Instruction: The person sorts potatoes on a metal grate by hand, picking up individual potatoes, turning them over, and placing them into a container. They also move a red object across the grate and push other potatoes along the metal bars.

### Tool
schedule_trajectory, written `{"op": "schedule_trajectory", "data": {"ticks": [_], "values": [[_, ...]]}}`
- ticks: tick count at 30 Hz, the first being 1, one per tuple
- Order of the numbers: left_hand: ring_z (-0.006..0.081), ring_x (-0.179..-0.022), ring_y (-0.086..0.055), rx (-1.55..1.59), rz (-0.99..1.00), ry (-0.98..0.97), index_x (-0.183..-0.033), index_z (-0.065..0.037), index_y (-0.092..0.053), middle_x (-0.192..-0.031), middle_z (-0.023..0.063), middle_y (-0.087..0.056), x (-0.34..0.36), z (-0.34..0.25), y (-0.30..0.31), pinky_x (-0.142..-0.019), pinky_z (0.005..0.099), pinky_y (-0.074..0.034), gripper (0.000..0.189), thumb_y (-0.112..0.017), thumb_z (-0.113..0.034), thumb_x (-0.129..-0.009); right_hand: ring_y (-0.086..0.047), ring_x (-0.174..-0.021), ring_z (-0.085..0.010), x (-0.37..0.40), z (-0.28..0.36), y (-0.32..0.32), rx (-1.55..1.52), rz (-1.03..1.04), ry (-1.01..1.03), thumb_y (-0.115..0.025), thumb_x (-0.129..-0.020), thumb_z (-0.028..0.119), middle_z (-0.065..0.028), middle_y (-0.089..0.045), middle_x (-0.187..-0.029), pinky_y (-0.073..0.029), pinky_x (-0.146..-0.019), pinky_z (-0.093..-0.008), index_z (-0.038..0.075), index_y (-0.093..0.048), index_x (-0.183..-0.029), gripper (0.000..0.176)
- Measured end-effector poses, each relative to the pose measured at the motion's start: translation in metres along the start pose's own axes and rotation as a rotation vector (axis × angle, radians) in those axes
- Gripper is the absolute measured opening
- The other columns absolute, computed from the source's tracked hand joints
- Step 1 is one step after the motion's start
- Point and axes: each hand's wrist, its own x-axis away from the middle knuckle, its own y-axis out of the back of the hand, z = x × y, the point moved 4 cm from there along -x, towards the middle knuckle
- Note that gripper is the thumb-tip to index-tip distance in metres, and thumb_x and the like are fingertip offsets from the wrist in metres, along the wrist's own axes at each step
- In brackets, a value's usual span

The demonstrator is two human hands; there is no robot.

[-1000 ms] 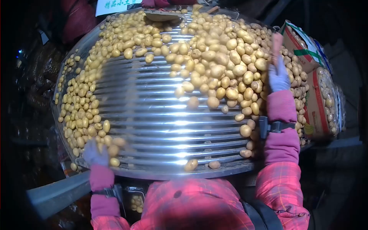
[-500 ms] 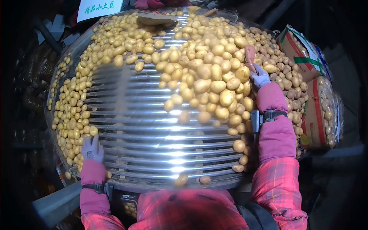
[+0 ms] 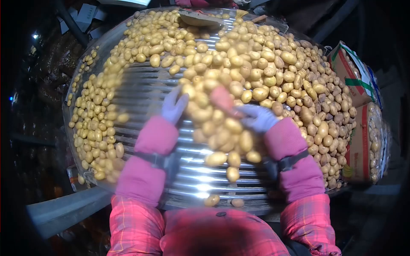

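Yellow potatoes [image 3: 230, 126] lie heaped over a metal-slatted sorting table [image 3: 145, 91]. My right hand [image 3: 259, 118], in a pale glove, is closed around a reddish tool [image 3: 223, 100] with a rounded end. The tool lies among the potatoes at the middle of the table, and its full shape is blurred and partly hidden. My left hand [image 3: 174, 106], also gloved, is at the left side of this central pile, its fingers apart and close to the potatoes.
Smaller potatoes [image 3: 96, 123] line the table's left side, and a dense heap [image 3: 324, 123] covers the right. A flat board [image 3: 200, 18] rests at the far edge near another person's hands [image 3: 200, 3]. Boxes of potatoes [image 3: 356, 149] stand at right.
My right hand has swept left with the reddish tool, bringing potatoes to the middle. My left hand has moved from the left edge up and right to the central pile. The view has shifted slightly.
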Motion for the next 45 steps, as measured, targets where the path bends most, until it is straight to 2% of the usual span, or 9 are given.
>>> {"op": "schedule_trajectory", "data": {"ticks": [5, 6, 9, 11, 19, 25, 31, 36, 45], "values": [[0.0295, -0.108, -0.053, -0.354, -0.011, -0.057, -0.13, 0.0, -0.044, -0.121, 0.0236, -0.05, -0.012, 0.022, 0.032, -0.092, 0.0366, -0.043, 0.059, -0.061, -0.033, -0.084, -0.06, -0.097, -0.0248, 0.005, 0.047, 0.015, 0.062, 0.065, 0.209, -0.063, -0.081, 0.031, -0.0123, -0.064, -0.103, -0.045, -0.087, -0.0343, 0.013, -0.061, -0.115, 0.039], [0.0288, -0.106, -0.054, -0.377, -0.005, -0.081, -0.129, 0.0, -0.045, -0.117, 0.0224, -0.053, -0.01, 0.016, 0.035, -0.091, 0.0366, -0.043, 0.057, -0.06, -0.032, -0.084, -0.06, -0.095, -0.0203, -0.006, 0.036, 0.038, -0.2, -0.02, -0.067, -0.064, -0.083, 0.028, -0.0108, -0.064, -0.101, -0.046, -0.085, -0.0322, 0.012, -0.062, -0.114, 0.035], [0.0279, -0.106, -0.055, -0.352, 0.086, 0.026, -0.128, -0.001, -0.046, -0.113, 0.0204, -0.056, 0.004, -0.039, 0.026, -0.092, 0.0359, -0.043, 0.055, -0.06, -0.03, -0.084, -0.06, -0.099, -0.0239, -0.047, 0.007, 0.144, 0.174, -0.805, 0.196, -0.057, -0.085, 0.02, -0.0133, -0.061, -0.11, -0.048, -0.082, -0.0347, 0.018, -0.054, -0.124, 0.039], [0.0315, -0.115, -0.051, -0.557, 0.025, -0.287, -0.128, -0.001, -0.046, -0.12, 0.0215, -0.054, 0.002, -0.013, 0.026, -0.098, 0.0362, -0.039, 0.052, -0.06, -0.026, -0.084, -0.056, -0.107, -0.0303, -0.077, -0.04, 0.182, 0.676, -0.877, -0.345, -0.054, -0.084, 0.025, -0.0152, -0.058, -0.117, -0.045, -0.089, -0.0394, 0.019, -0.047, -0.13, 0.047], [0.035, -0.117, -0.046, -0.651, -0.09, -0.354, -0.126, -0.004, -0.049, -0.125, 0.0216, -0.049, -0.056, -0.026, -0.008, -0.099, 0.0411, -0.037, 0.056, -0.064, -0.03, -0.079, -0.056, -0.107, -0.0308, -0.155, -0.052, 0.11, 0.013, -0.382, -0.026, -0.051, -0.081, 0.031, -0.0151, -0.061, -0.114, -0.041, -0.095, -0.0366, 0.019, -0.053, -0.125, 0.047], [0.0343, -0.107, -0.052, -0.666, -0.026, -0.495, -0.124, -0.008, -0.052, -0.113, 0.0192, -0.056, -0.077, -0.01, -0.006, -0.093, 0.0439, -0.039, 0.058, -0.061, -0.04, -0.077, -0.056, -0.11, -0.0259, -0.171, -0.022, 0.03, 0.012, -0.106, 0.115, -0.058, -0.08, 0.033, -0.0127, -0.059, -0.117, -0.041, -0.095, -0.0345, 0.019, -0.05, -0.128, 0.052], [0.0342, -0.084, -0.058, -0.882, 0.091, -0.296, -0.131, -0.008, -0.045, -0.094, 0.019, -0.06, 0.002, -0.013, 0.045, -0.08, 0.0415, -0.044, 0.061, -0.061, -0.029, -0.076, -0.052, -0.114, -0.0295, -0.123, 0.036, -0.043, 0.066, 0.029, 0.301, -0.053, -0.084, 0.035, -0.012, -0.055, -0.124, -0.039, -0.097, -0.036, 0.02, -0.05, -0.128, 0.046], [0.0355, -0.099, -0.054, -1.193, 0.037, -0.489, -0.121, -0.007, -0.055, -0.102, 0.0174, -0.06, 0.087, -0.006, 0.094, -0.087, 0.0415, -0.044, 0.047, -0.064, -0.022, -0.077, -0.055, -0.104, -0.0341, -0.085, 0.09, -0.104, 0.291, 0.149, 0.321, -0.05, -0.085, 0.033, -0.0171, -0.057, -0.114, -0.043, -0.089, -0.0419, 0.023, -0.045, -0.129, 0.046], [0.0364, -0.109, -0.051, -0.94, -0.137, -0.131, -0.114, -0.001, -0.057, -0.125, 0.0219, -0.048, 0.228, -0.011, 0.099, -0.091, 0.0431, -0.043, 0.036, -0.056, -0.006, -0.079, -0.057, -0.087, -0.0335, 0.03, 0.153, -0.18, 0.545, 0.123, 0.488, -0.058, -0.076, 0.013, -0.0149, -0.056, -0.097, -0.047, -0.07, -0.0439, 0.015, -0.046, -0.123, 0.048]]}}
